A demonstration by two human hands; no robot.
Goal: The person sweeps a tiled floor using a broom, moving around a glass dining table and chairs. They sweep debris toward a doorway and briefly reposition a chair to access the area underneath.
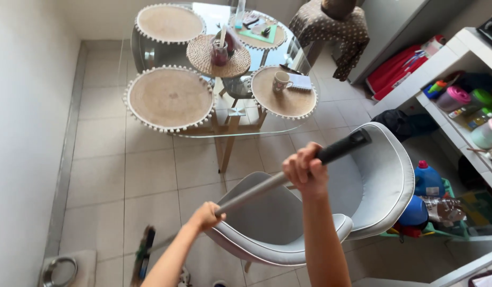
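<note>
Both hands grip broom handle [267, 187]: left hand [205, 215], right hand [305, 170]; broom head [143, 254] blurred, partly cut off.

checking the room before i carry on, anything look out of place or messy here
Nothing is spilled or broken. The grey chair stands pulled away from the glass table; both hands grip a broom handle across it.

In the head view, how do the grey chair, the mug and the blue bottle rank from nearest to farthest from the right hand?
1. Grey chair: directly beneath and around the right hand, which grips the broom handle.
2. Mug: on the glass table, beyond the hand.
3. Blue bottle: far right, behind the chair, only slightly farther than the mug.
</note>
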